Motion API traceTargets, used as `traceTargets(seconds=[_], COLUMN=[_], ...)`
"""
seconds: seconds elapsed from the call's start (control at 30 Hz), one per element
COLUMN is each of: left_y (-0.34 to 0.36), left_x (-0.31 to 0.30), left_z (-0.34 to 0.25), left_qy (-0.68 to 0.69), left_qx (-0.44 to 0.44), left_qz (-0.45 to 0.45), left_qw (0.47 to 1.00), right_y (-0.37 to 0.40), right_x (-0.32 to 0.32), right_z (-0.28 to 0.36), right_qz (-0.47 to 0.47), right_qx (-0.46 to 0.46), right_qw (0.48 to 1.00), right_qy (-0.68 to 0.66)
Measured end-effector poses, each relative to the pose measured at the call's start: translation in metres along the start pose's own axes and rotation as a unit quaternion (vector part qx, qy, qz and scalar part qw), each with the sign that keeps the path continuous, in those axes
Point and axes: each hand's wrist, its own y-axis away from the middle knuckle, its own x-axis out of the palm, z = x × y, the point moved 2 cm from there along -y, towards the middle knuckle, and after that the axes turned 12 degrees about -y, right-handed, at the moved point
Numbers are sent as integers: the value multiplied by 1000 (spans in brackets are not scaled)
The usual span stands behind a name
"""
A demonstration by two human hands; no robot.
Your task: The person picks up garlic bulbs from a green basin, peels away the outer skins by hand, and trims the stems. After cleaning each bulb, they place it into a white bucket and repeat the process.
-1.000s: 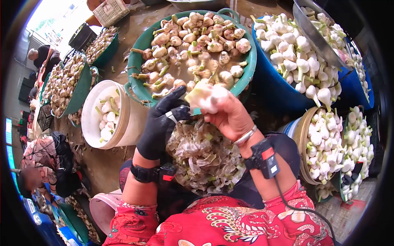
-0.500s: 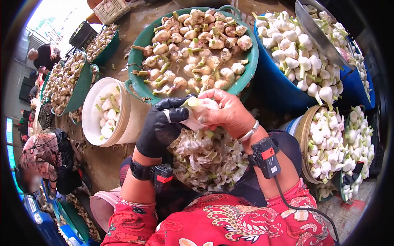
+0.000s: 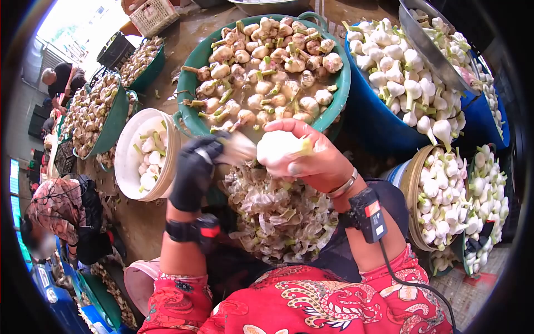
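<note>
Just below the fingers point(image 3: 297, 127), peelings point(image 3: 278, 214). Clamps the right hand point(image 3: 320, 162) round the garlic bulb point(image 3: 278, 148); pinches its loose skin point(image 3: 237, 148) in the gloved left hand point(image 3: 192, 172). Might tug the bulb free, into the green basin point(image 3: 340, 92) beyond the fingertips.

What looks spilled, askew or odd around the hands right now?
Nothing serious. A metal pan lies tilted on the garlic heaped in the blue tub. Peels lie heaped under the hands, gathered rather than spilled. Right hand holds a bulb; gloved left hand grips its skin.
</note>
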Motion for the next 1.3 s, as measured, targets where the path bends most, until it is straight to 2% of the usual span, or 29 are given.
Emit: traceTargets(seconds=[0.03,0.07,0.1,0.17,0.2,0.23,0.27,0.3,0.33,0.37,0.43,0.47,0.5,0.57,0.7,0.8,0.83,0.9,0.97,1.03,1.07,1.1,1.2,1.23,1.3], left_y=[4,10,11,16,15,13,11,11,12,12,8,7,7,9,10,9,8,7,8,8,8,8,10,11,12], left_x=[6,20,27,38,47,52,58,61,60,60,57,56,56,56,58,59,59,61,62,62,61,61,62,61,57], left_z=[8,11,4,-20,-31,-28,-20,-17,-18,-18,-20,-16,-16,-16,-22,-18,-17,-16,-15,-14,-13,-13,-14,-14,-14], left_qy=[-41,-18,-17,142,167,167,254,338,327,327,341,345,345,360,353,344,314,285,257,242,228,228,199,209,218], left_qx=[-51,22,22,-77,-56,-56,-70,-85,-97,-100,-85,-91,-91,-75,-77,-77,-71,-64,-57,-65,-73,-73,-70,-72,-73], left_qz=[68,93,93,123,140,137,150,163,152,152,160,149,150,164,179,177,152,127,100,95,89,89,84,92,99], left_qw=[996,995,995,979,974,975,953,923,928,927,922,922,922,915,915,919,935,948,960,963,967,967,974,971,968], right_y=[0,0,-2,-5,-7,-8,-7,-5,-5,-4,-4,-6,-4,-2,-1,-1,0,3,3,1,1,1,0,-3,-8], right_x=[-2,-6,-9,-11,-11,-11,-8,-3,-4,-3,-8,-13,-15,-6,-8,-8,-7,0,2,-1,-1,1,2,-2,-18], right_z=[0,0,-2,-7,-12,-12,-10,-9,-11,-10,-5,-1,4,6,1,1,1,2,0,-4,-7,-9,-13,-13,-11], right_qz=[-45,-74,-74,-92,-91,-89,-68,-46,-70,-71,-113,-126,-164,-182,-181,-182,-183,-149,-170,-122,-124,-124,-160,-160,-265], right_qx=[-12,-29,-28,-116,-150,-148,-182,-210,-135,-134,-81,-131,-87,-54,-70,-207,-206,-204,-189,-250,-260,-260,-295,-296,-258], right_qw=[998,992,992,946,918,919,839,732,812,813,944,921,951,938,941,895,895,828,815,711,679,679,598,598,737], right_qy=[31,101,101,287,355,355,509,646,563,562,300,345,247,289,278,350,350,500,521,646,676,676,727,727,566])
